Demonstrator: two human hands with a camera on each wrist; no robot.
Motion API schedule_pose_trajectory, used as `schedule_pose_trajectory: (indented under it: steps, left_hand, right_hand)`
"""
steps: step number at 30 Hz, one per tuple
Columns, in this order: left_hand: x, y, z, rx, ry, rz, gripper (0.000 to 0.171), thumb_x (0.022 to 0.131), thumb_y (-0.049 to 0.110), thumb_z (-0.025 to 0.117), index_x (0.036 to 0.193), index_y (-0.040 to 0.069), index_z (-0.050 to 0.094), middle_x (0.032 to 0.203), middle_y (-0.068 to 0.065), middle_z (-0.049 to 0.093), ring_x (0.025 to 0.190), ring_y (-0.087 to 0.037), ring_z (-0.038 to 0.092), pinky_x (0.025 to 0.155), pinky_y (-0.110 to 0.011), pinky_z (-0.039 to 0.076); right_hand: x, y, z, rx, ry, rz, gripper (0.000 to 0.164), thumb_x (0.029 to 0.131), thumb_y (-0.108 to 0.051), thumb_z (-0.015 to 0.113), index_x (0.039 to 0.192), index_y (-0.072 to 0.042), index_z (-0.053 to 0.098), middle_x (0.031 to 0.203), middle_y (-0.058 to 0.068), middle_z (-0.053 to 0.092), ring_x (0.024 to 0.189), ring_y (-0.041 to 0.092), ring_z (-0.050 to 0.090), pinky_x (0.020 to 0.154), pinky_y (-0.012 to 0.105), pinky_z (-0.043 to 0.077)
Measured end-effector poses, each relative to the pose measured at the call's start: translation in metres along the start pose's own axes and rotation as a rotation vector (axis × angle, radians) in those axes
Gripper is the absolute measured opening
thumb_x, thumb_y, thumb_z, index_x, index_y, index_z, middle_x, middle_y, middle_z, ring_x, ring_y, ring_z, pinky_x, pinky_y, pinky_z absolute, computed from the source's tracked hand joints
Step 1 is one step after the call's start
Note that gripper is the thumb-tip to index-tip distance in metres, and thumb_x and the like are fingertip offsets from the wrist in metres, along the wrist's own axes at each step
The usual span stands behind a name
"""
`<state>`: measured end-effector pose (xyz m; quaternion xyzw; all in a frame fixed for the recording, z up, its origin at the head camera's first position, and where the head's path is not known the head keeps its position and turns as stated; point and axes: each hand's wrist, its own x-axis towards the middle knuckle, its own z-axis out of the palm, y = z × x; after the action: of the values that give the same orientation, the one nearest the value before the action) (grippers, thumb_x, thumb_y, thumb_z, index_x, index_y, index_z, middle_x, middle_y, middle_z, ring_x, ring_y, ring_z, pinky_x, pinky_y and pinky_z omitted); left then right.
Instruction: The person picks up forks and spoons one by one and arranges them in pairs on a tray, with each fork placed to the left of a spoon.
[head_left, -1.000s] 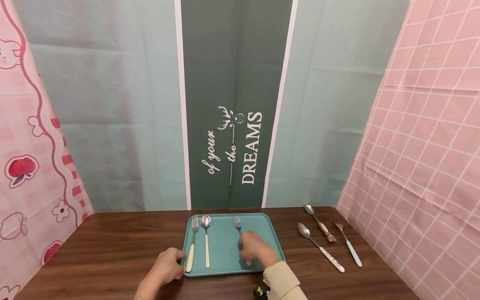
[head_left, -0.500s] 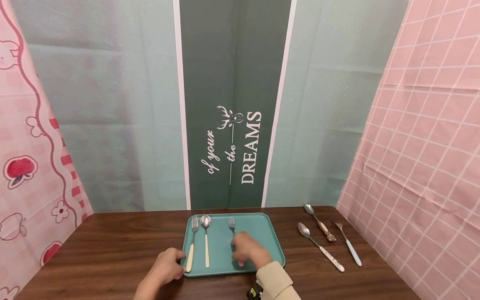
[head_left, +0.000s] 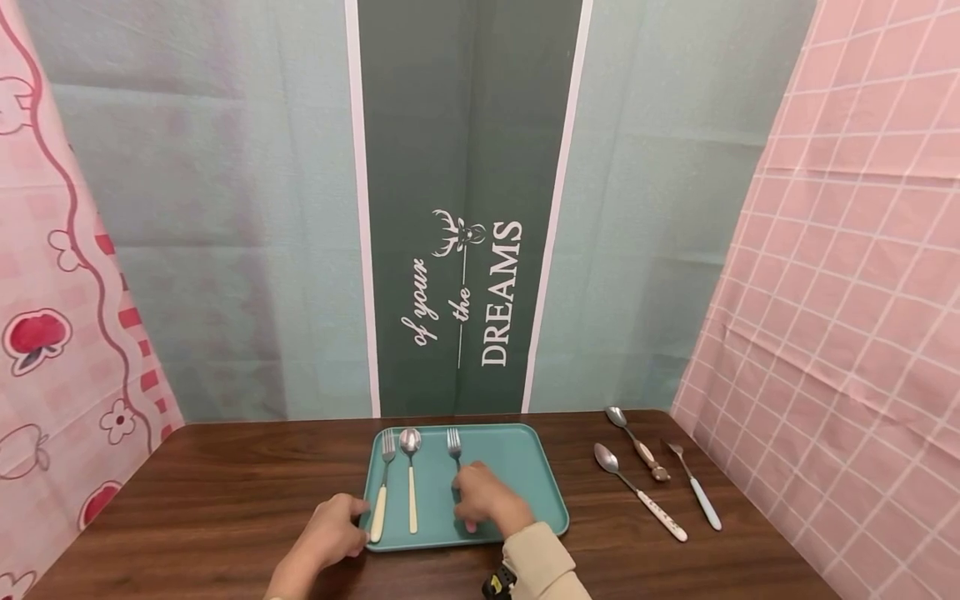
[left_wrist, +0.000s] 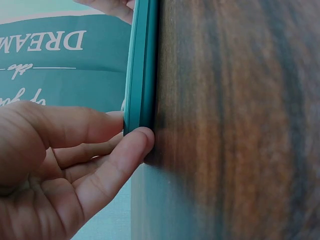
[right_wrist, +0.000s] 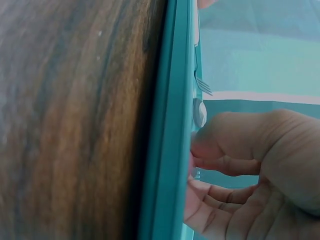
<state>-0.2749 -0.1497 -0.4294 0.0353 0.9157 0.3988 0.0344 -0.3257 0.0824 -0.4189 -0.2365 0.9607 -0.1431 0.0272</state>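
Head view: The right hand [head_left: 483, 500], at lower centre of the frame, pinches the held fork [head_left: 454, 443] over the teal tray [head_left: 521, 467]. The fork's tines project beyond the fingers toward the top of the frame; its long axis runs near-vertical, top leaning slightly left, and a pink handle end shows below the hand. To its left, across a bare strip of tray, lie the cream-handled spoon [head_left: 412, 492] and then the cream-handled fork [head_left: 380, 504]. The left hand [head_left: 333, 529] grips the tray's lower left corner, nearest that second fork. At right, on the table [head_left: 225, 500], lie a white-handled spoon [head_left: 642, 497], a brown-handled spoon [head_left: 642, 452] and a blue-handled fork [head_left: 699, 493].

Left wrist view: The thumb and index finger grip the tray edge at left centre.

Right wrist view: At lower right, the fingertips close on the pink handle, beyond the tray rim. Handle-to-tray contact cannot be determined.
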Motion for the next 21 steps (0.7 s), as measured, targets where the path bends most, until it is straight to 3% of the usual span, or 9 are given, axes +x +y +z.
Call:
schedule_pose_trajectory:
  steps: [7, 21]
  left_hand:
    - [0.0007, 0.0013, -0.0001, 0.011, -0.018, -0.022, 0.041, 0.069, -0.009, 0.064, 0.11, -0.014, 0.06, 0.089, -0.018, 0.059, 0.053, -0.014, 0.055, 0.054, -0.028, 0.045]
    - [0.0006, 0.0029, -0.0001, 0.01, -0.018, -0.031, 0.04, 0.07, -0.009, 0.065, 0.11, -0.014, 0.06, 0.092, -0.02, 0.059, 0.056, -0.014, 0.056, 0.054, -0.028, 0.047]
  right_hand:
    - [0.0039, -0.0053, 0.0025, 0.042, -0.019, 0.039, 0.021, 0.07, -0.004, 0.068, 0.054, -0.011, 0.055, 0.067, 0.001, 0.043, 0.068, 0.011, 0.04, 0.057, 0.023, 0.036]
    - [0.0049, -0.0057, 0.0049, 0.079, 0.006, 0.028, 0.024, 0.072, -0.006, 0.067, 0.051, -0.011, 0.055, 0.062, 0.001, 0.043, 0.075, 0.013, 0.042, 0.059, 0.024, 0.036]
